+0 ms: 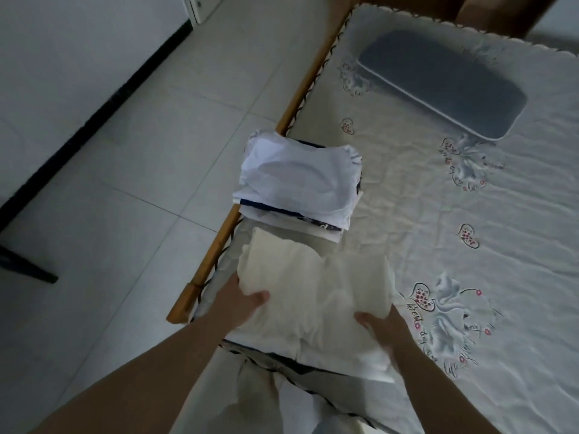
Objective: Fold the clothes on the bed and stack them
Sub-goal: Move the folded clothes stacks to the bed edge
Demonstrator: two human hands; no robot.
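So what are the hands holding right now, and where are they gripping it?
A folded cream garment: the left hand grips its left edge, the right hand its right edge.

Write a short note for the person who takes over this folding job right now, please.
Left hand and right hand both grip the folded cream cloth garment, thumbs on top, fingers underneath. It sits near the bed's edge, just before the stack of folded white and dark-trimmed clothes. Done: stack built, cream piece folded. Left: place it on the stack. A grey rectangular pillow lies farther up the embroidered white bedsheet.
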